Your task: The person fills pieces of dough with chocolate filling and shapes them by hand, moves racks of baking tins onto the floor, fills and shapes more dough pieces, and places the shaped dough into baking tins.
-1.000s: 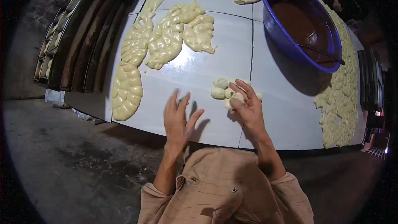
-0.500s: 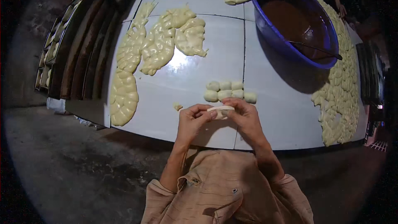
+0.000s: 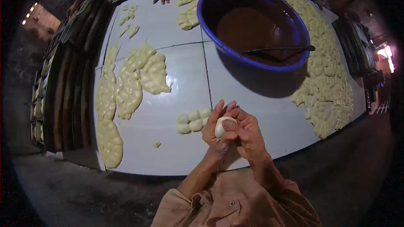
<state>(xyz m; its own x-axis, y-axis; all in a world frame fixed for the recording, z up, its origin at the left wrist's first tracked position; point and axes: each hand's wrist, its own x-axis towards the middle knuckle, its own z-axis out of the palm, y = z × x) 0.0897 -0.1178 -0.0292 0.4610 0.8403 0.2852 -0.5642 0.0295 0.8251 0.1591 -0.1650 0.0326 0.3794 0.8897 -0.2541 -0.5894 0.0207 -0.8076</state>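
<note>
— "While the table (image 3: 168, 155) bears dough slabs (image 3: 326, 84) at two and ten o'clock, what's finished?"
— "Seemingly the row of balls (image 3: 195, 125) at nine; the left hand (image 3: 209, 133) and right hand (image 3: 249, 133), clock's centre, cup a dough lump (image 3: 219, 130), probably unfinished."

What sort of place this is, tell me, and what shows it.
Probably a bakery or dough workshop: dough slabs and dough balls in rows lie on the table, with stacked trays beside it.
</note>
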